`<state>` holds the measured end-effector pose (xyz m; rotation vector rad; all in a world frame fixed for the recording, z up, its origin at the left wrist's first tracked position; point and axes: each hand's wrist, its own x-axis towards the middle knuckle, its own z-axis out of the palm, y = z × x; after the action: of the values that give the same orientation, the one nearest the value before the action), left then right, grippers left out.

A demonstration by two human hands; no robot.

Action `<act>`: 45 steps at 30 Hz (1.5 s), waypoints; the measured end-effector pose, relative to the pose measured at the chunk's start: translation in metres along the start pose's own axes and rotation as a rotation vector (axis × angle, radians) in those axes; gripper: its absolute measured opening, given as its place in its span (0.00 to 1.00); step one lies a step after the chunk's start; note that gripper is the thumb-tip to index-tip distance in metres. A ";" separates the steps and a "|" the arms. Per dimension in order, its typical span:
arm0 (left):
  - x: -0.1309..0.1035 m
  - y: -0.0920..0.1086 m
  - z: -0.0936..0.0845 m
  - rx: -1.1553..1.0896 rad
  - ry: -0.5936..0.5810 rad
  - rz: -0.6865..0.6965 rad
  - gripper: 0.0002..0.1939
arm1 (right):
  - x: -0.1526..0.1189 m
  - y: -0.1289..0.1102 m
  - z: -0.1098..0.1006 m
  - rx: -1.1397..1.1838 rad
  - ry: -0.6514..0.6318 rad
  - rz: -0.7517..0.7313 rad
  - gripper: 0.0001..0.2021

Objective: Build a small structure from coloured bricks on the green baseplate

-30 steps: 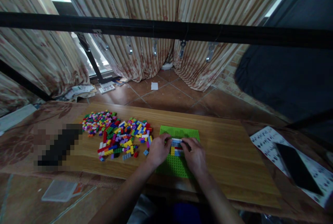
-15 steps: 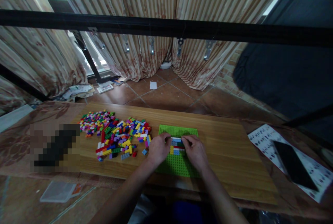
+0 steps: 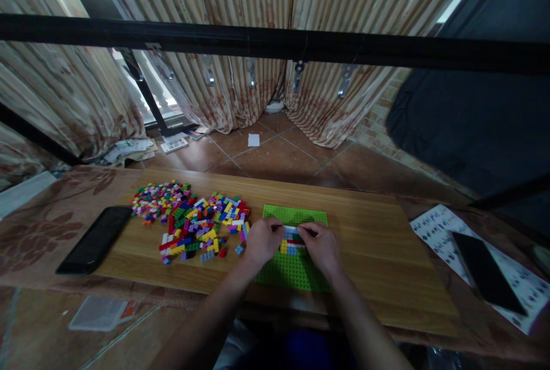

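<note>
A green baseplate [image 3: 281, 279] lies on the wooden board, bearing a small block of bricks [image 3: 291, 249] in blue, yellow, red and white rows. Along the far edge of that block runs a long white brick [image 3: 291, 229]. My left hand [image 3: 265, 239] is closed at the white brick's left end, thumb and index finger pinched together. At the other end my right hand [image 3: 318, 242] pinches in the same way, its fingers partly covering the bricks. Both hands rest low over the plate. Whether the white brick is fully pressed down cannot be made out.
Left of the plate a pile of loose bricks [image 3: 195, 227] in many colours spreads over the wooden board [image 3: 378, 255]. A black phone-like object [image 3: 94, 239] lies at the board's left edge. On the right, another dark flat device [image 3: 487, 272] rests on a printed sheet [image 3: 436, 227].
My right hand's fingertips have shifted slightly left along the white brick. My left hand stays nearly in place, and the view has moved very slightly.
</note>
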<state>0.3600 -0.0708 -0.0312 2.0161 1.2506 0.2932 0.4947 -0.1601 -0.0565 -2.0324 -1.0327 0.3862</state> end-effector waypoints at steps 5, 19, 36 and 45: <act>0.010 -0.001 -0.002 -0.053 -0.046 -0.016 0.08 | 0.005 0.004 0.002 0.037 -0.029 0.047 0.11; -0.007 0.000 -0.007 -0.080 0.055 0.059 0.10 | 0.007 0.015 -0.009 0.229 0.041 0.062 0.18; -0.109 -0.097 -0.032 -0.035 0.210 0.352 0.11 | -0.045 -0.040 0.012 0.102 -0.070 -0.260 0.12; -0.106 -0.102 -0.036 -0.058 0.213 0.382 0.09 | -0.052 -0.082 0.055 -0.180 -0.317 -0.484 0.13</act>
<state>0.2183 -0.1178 -0.0576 2.2090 0.9559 0.7342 0.3870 -0.1436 -0.0318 -1.8241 -1.7600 0.3723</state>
